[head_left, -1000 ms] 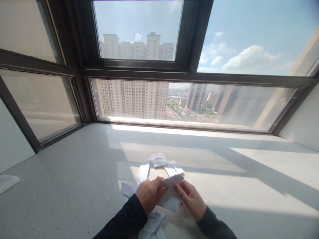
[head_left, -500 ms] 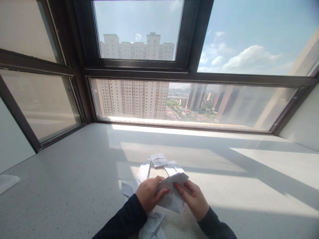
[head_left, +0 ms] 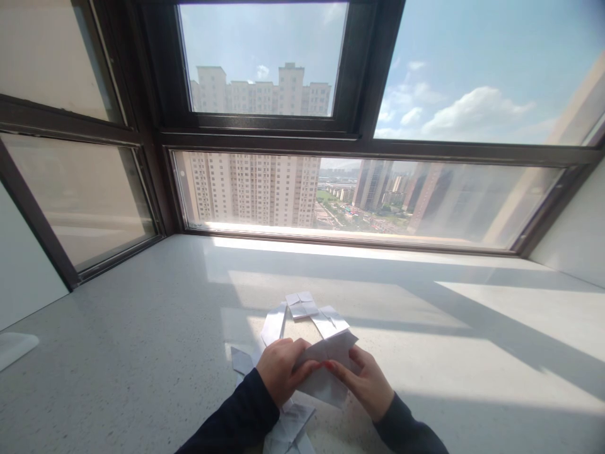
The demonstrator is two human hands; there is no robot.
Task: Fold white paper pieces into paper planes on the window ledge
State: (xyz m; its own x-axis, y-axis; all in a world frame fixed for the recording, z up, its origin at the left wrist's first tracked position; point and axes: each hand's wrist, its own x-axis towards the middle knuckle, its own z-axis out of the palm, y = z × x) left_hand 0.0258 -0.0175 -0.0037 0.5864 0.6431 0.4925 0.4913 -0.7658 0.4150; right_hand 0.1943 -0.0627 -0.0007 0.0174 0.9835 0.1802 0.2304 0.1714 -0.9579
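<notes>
Head view: I've got folded paper [head_left: 326,382], white, kinda pointy
Grip: left hand [head_left: 282,369], right hand [head_left: 368,383] both pinching it

A wide, pale windowsill [head_left: 142,353] with dark specks is carrying several folded papers, while bands of sunlight and shadow are crossing its surface. A square paper [head_left: 302,305] is lying farthest, with a creased paper [head_left: 329,321] sitting just to its near right and a long paper [head_left: 273,324] slanting to its near left. A small paper [head_left: 241,360] is resting farther left, partly hidden. Overlapping papers [head_left: 293,425] are lying nearest. A white object [head_left: 16,349] is showing at the far left edge.
</notes>
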